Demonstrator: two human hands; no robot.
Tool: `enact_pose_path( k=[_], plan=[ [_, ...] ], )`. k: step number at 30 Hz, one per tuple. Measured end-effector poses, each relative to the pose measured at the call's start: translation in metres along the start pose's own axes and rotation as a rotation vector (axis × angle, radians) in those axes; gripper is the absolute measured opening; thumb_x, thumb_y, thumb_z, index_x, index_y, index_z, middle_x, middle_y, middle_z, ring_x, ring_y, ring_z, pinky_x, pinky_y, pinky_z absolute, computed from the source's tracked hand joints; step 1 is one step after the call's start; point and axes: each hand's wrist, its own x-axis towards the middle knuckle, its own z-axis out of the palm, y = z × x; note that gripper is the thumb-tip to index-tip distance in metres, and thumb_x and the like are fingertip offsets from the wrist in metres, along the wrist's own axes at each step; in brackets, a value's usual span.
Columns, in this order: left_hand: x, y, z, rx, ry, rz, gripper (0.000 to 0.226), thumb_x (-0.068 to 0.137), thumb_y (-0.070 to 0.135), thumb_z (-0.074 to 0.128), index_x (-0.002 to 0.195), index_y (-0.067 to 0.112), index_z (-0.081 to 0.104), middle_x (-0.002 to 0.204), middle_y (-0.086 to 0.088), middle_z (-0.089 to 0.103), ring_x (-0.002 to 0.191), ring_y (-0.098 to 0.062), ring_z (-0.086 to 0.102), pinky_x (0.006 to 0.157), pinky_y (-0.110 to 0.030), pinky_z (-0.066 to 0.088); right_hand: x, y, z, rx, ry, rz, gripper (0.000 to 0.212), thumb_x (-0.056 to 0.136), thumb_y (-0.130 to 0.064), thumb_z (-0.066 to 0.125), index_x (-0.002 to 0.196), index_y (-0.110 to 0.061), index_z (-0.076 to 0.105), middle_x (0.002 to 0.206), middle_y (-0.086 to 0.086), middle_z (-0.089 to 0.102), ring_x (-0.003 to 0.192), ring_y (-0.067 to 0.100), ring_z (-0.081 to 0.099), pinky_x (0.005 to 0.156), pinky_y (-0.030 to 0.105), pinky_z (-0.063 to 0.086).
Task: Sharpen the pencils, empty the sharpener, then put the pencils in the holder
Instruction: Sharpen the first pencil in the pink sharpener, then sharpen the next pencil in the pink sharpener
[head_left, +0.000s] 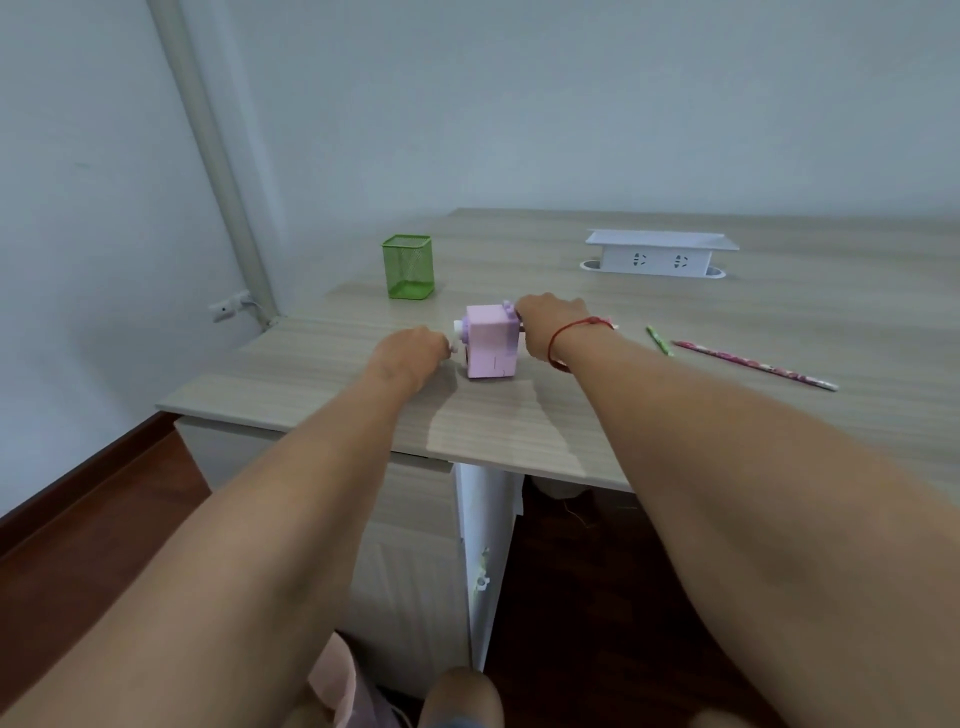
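Two hands are at the sharpener (491, 340), which stands upright on the desk (519, 410), near its left front edge.

1. Left hand (415, 348): located just left of the sharpener. The fingers are curled round the white crank (457, 335) on the sharpener's left face and grip it. The fingertips are hidden behind the back of the hand.
2. Right hand (545, 319): located at the sharpener's right end. The fingers are curled over the top right edge and hold the body. Whether they also pinch a pencil cannot be told, since the hand hides that side. A red bracelet (576, 327) circles the wrist.
3. Holder (409, 267): green mesh, square, upright. It stands far and left of the sharpener, apart from it.
4. Green pencil (660, 341): lies flat on the desk, right of the right wrist.
5. Pink pencil (753, 364): lies flat just right of the green pencil. It is not touching the green pencil and angles toward the near right.
6. Socket box (657, 254): white, raised from the desk surface at the far right, well apart from the pencils.
7. Floor (104, 519): dark wood, visible below and left of the desk.
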Motion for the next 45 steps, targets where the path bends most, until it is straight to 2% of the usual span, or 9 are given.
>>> enact_pose_path(
  k=[4, 8, 12, 14, 18, 22, 28, 39, 45],
  plan=[
    [-0.010, -0.001, -0.008, -0.103, 0.011, -0.070, 0.027, 0.094, 0.010, 0.047, 0.119, 0.004, 0.057, 0.123, -0.018, 0.060, 0.110, -0.035, 0.059, 0.089, -0.040, 0.048, -0.002, -0.001, 0.006, -0.016, 0.062, -0.027, 0.032, 0.095, 0.000, 0.042, 0.118, -0.013, 0.058, 0.122, 0.010, 0.062, 0.113, 0.030, 0.059, 0.092, 0.036, 0.042],
    [-0.008, 0.006, -0.026, -0.475, 0.276, -0.141, 0.043, 0.091, 0.003, 0.040, 0.134, 0.005, 0.047, 0.123, -0.026, 0.058, 0.101, -0.038, 0.059, 0.087, -0.039, 0.046, -0.004, 0.004, 0.011, 0.050, 0.069, -0.049, 0.031, 0.100, -0.007, 0.039, 0.123, -0.013, 0.059, 0.124, 0.011, 0.061, 0.111, 0.031, 0.060, 0.088, 0.035, 0.045],
    [0.009, 0.034, -0.031, -0.653, 0.289, -0.046, 0.031, 0.096, 0.011, 0.035, 0.105, -0.003, 0.061, 0.116, -0.025, 0.062, 0.108, -0.036, 0.057, 0.088, -0.036, 0.044, -0.002, 0.005, 0.016, 0.081, 0.057, -0.073, 0.031, 0.100, -0.010, 0.040, 0.123, -0.011, 0.060, 0.126, 0.014, 0.059, 0.113, 0.034, 0.058, 0.087, 0.035, 0.046],
    [0.016, 0.044, -0.024, -0.615, 0.253, -0.016, 0.031, 0.098, 0.016, 0.033, 0.082, 0.001, 0.055, 0.102, -0.027, 0.061, 0.100, -0.038, 0.056, 0.079, -0.037, 0.040, -0.002, 0.007, 0.019, 0.034, 0.058, -0.099, 0.030, 0.098, -0.005, 0.040, 0.119, -0.008, 0.061, 0.124, 0.016, 0.060, 0.112, 0.033, 0.059, 0.085, 0.034, 0.046],
    [0.021, 0.040, -0.006, -0.525, 0.289, -0.030, 0.046, 0.091, 0.030, 0.023, 0.089, -0.001, 0.057, 0.098, -0.022, 0.060, 0.096, -0.036, 0.055, 0.081, -0.040, 0.041, -0.003, 0.011, 0.016, -0.024, 0.060, -0.151, 0.032, 0.098, -0.001, 0.037, 0.120, -0.004, 0.060, 0.123, 0.017, 0.060, 0.111, 0.033, 0.061, 0.077, 0.034, 0.041],
    [0.023, 0.040, -0.004, -0.577, 0.332, -0.028, 0.050, 0.087, 0.030, 0.023, 0.091, -0.001, 0.061, 0.100, -0.022, 0.061, 0.096, -0.035, 0.055, 0.083, -0.043, 0.044, -0.013, 0.021, 0.011, -0.099, 0.100, -0.191, 0.033, 0.098, 0.000, 0.036, 0.121, -0.004, 0.058, 0.124, 0.017, 0.058, 0.111, 0.034, 0.060, 0.084, 0.037, 0.046],
    [0.025, 0.045, -0.004, -0.596, 0.337, -0.009, 0.030, 0.097, 0.014, 0.035, 0.083, -0.001, 0.058, 0.096, -0.026, 0.060, 0.092, -0.036, 0.055, 0.078, -0.040, 0.041, -0.029, 0.026, 0.009, -0.139, 0.091, -0.154, 0.033, 0.098, 0.000, 0.037, 0.124, -0.003, 0.057, 0.127, 0.017, 0.057, 0.114, 0.034, 0.059, 0.079, 0.037, 0.042],
    [0.003, 0.055, -0.014, -0.588, 0.322, 0.077, 0.046, 0.091, 0.023, 0.026, 0.085, -0.010, 0.058, 0.097, -0.030, 0.061, 0.093, -0.039, 0.055, 0.080, -0.041, 0.039, -0.048, 0.040, 0.007, -0.034, 0.066, -0.044, 0.031, 0.099, -0.006, 0.041, 0.123, -0.005, 0.061, 0.123, 0.019, 0.060, 0.111, 0.037, 0.060, 0.088, 0.038, 0.048],
    [0.013, 0.058, -0.007, -0.632, 0.379, 0.033, 0.034, 0.097, 0.010, 0.035, 0.081, -0.009, 0.058, 0.095, -0.029, 0.062, 0.092, -0.039, 0.056, 0.081, -0.042, 0.041, -0.067, 0.078, 0.013, 0.049, 0.017, 0.108, 0.022, 0.096, -0.012, 0.053, 0.113, -0.005, 0.065, 0.111, 0.016, 0.065, 0.089, 0.032, 0.061, 0.076, 0.034, 0.047]
  ],
)
